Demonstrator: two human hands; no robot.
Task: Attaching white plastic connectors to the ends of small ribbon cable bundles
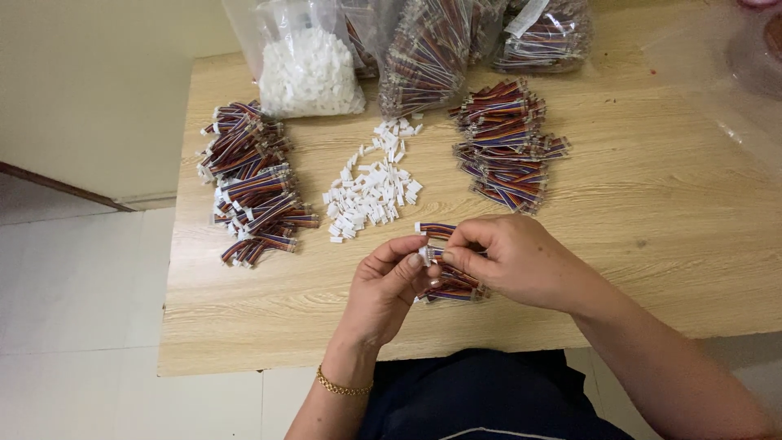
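Note:
My left hand (387, 285) and my right hand (513, 259) meet over the near middle of a light wooden table (652, 204). Both pinch a small bundle of multicoloured ribbon cables (450, 281); a white plastic connector (424, 255) shows between the fingertips. A gold bracelet circles my left wrist. A loose heap of small white connectors (371, 191) lies just beyond the hands. A pile of short multicoloured cables (505, 147) sits to the right of that heap, and another pile of cables with white ends (252, 183) lies at the left.
At the table's far edge stand a clear bag of white connectors (309, 69) and clear bags of cable bundles (432, 53), (542, 37). A clear plastic sheet (725, 65) covers the far right corner. White floor tiles (73, 285) lie left of the table.

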